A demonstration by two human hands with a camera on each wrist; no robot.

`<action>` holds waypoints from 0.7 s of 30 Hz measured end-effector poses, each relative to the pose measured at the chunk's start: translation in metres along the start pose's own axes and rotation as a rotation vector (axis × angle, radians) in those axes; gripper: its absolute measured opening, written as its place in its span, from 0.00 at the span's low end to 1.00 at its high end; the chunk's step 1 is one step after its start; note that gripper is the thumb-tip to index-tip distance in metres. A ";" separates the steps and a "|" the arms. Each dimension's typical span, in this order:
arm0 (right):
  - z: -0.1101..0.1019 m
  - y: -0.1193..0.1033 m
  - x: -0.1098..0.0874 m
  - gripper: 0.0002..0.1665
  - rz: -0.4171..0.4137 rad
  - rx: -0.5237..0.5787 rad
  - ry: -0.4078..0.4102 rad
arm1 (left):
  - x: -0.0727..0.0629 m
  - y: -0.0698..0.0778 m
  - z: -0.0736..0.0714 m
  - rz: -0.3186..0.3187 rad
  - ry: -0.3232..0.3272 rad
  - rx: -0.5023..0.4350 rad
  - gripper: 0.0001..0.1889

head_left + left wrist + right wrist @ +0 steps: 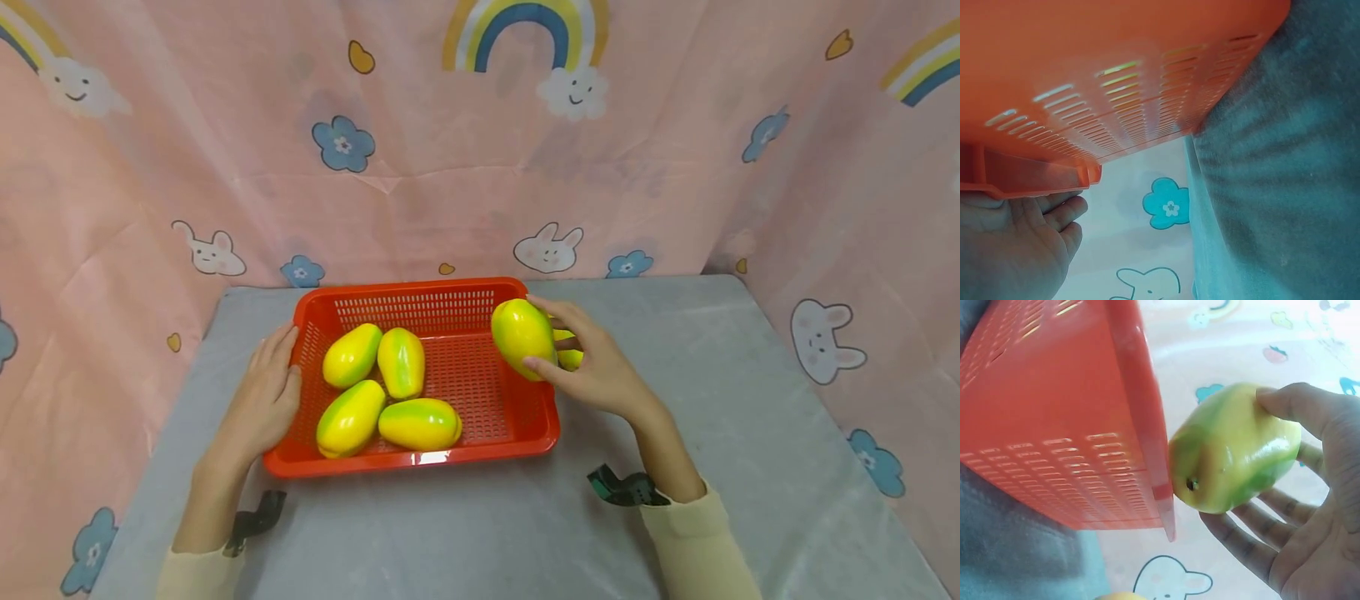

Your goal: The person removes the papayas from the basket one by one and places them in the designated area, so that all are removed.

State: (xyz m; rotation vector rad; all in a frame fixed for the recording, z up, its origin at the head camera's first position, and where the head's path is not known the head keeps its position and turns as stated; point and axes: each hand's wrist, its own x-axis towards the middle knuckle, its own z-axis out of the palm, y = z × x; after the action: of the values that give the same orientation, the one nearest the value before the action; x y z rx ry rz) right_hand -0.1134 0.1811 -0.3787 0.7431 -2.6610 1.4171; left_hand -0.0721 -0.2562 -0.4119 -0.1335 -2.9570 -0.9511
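Observation:
A yellow-green mango [522, 337] is held up at the right rim of the red plastic basket [420, 457]. My right hand [600, 367] grips it, thumb on the near side and fingers round the far side. In the right wrist view the mango [1235, 450] shows a dark stem spot and overlaps the rim's edge. My left hand [258, 400] rests against the left rim of the basket, with fingers fairly straight. From the left wrist view, that hand [1016, 244] lies just under the rim.
Several mangoes lie in the left half of the basket, one of them a sideways mango [420, 423] near the front wall. Another mango [570, 358] sits right of the basket, partly behind my right hand. A grey cloth [465, 533] covers the table; a pink patterned curtain [420, 208] hangs behind.

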 end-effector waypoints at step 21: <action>-0.014 0.022 -0.001 0.44 0.033 0.037 0.157 | 0.001 0.000 -0.002 0.031 0.005 -0.010 0.33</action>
State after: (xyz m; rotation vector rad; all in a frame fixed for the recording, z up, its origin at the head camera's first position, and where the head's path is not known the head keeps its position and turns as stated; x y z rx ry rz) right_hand -0.1248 0.2027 -0.3875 0.5680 -2.5467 1.4697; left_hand -0.0736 -0.2576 -0.4105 -0.1764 -2.9372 -0.9608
